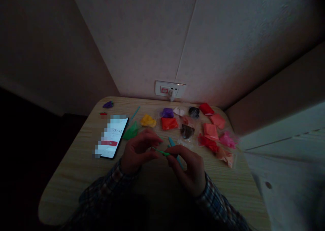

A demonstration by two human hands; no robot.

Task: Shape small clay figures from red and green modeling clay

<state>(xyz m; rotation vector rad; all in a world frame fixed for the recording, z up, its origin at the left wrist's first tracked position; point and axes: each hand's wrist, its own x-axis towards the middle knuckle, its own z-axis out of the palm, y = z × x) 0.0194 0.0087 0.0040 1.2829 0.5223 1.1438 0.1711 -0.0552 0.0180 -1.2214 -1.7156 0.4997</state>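
A thin green strand of clay (161, 152) is pinched at its thicker end between the thumb and fingers of my right hand (189, 166). Its thin end points left, toward my left hand (138, 151). That hand is curved, with thumb and fingers apart around the strand's tip; whether the thumb touches it is unclear. Beneath my right fingers, a blue modelling tool (171, 141) lies partly hidden on the table. Just behind my left hand is a bag of green clay (131, 132).
A phone (114, 136) showing a timer lies left on the wooden table (73, 177). Beyond it are a small purple piece (108, 104), a small red piece (103, 113) and a thin blue stick (134, 113). Several clay packets (210, 132) spread across the back and right.
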